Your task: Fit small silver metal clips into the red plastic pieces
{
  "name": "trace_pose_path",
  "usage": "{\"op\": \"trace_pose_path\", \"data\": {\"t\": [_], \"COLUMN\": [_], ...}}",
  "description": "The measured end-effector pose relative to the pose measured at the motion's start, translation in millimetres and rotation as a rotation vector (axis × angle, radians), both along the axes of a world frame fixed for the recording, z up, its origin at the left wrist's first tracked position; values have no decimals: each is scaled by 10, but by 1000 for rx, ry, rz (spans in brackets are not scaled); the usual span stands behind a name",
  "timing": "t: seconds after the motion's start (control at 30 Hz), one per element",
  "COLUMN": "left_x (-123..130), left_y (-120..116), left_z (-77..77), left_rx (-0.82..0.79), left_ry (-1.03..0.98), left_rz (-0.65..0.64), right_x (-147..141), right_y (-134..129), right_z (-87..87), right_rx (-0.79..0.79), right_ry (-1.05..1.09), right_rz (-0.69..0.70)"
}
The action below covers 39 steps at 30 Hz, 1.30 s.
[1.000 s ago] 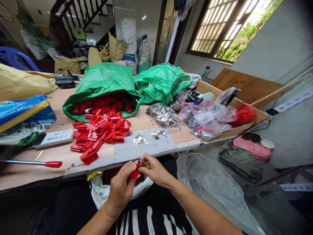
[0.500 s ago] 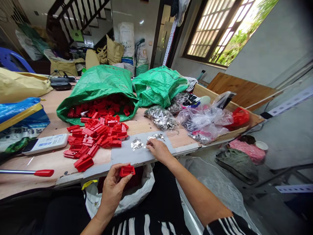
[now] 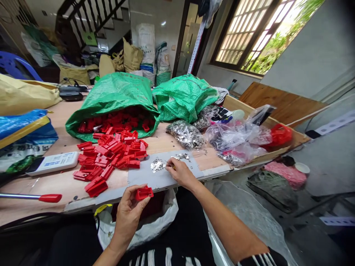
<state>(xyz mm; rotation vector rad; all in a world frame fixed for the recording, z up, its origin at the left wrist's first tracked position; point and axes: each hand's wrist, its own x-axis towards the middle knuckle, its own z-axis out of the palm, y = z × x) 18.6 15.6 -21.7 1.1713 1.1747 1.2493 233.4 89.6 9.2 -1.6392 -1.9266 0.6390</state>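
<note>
Nearest the viewer, the person wears black clothing (image 3: 138, 258) with white stripes. The left hand (image 3: 129, 208) is raised in front of the counter's near edge, thumb and fingers pinching one red plastic housing (image 3: 144, 192), its hollow side partly visible. The right hand (image 3: 181, 173) is over the grey sheet (image 3: 144, 179), fingertips drawn together on a slim tool (image 3: 174, 167), yellow where it shows and otherwise mostly hidden; its thin end is just beside a pile of small silver pieces (image 3: 158, 165). Whether the tip grips a piece cannot be told.

Below the edge, an open white sack (image 3: 169, 218) hangs behind the left hand, with a yellow strip (image 3: 102, 209) near its rim.

On the wooden counter (image 3: 158, 142), a smaller scatter of silver pieces (image 3: 183, 156) lies beyond the right hand. To the left are a metal rod with a red handle (image 3: 50, 198), a white device (image 3: 58, 162) and a heap of red housings (image 3: 111, 151). The heap runs back into the mouth of a green woven sack (image 3: 119, 92) lying on its side.

Right of that sack are a second green sack (image 3: 185, 98), a clear bag of silver pieces (image 3: 185, 135) and a wooden tray (image 3: 299, 142) holding plastic bags (image 3: 235, 133).

Farthest off are standing sacks (image 3: 146, 44), a staircase (image 3: 93, 22) and a barred window (image 3: 244, 37)
</note>
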Motion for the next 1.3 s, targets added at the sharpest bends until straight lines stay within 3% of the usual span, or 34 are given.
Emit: {"op": "trace_pose_path", "data": {"t": [0.2,0.33,0.7,1.0,1.2,1.3], "left_x": [47,57,9,13,17,13], "left_y": [63,62,-7,-1,-16,-24], "left_z": [20,-9,-65,-103,-74,-55], "left_rx": [79,139,436,418,634,649], "left_ry": [38,122,373,386,526,545], "left_rz": [27,47,73,52,54,53], "right_x": [-345,-567,-658,-676,-707,-699], "right_y": [-260,-411,-549,-623,-651,-634], "right_z": [-86,-132,-178,-126,-118,-111], "right_rx": [-167,-192,-156,-128,-117,-137], "right_ry": [557,728,577,592,521,530], "right_rz": [16,47,-52,-119,-166,-154]}}
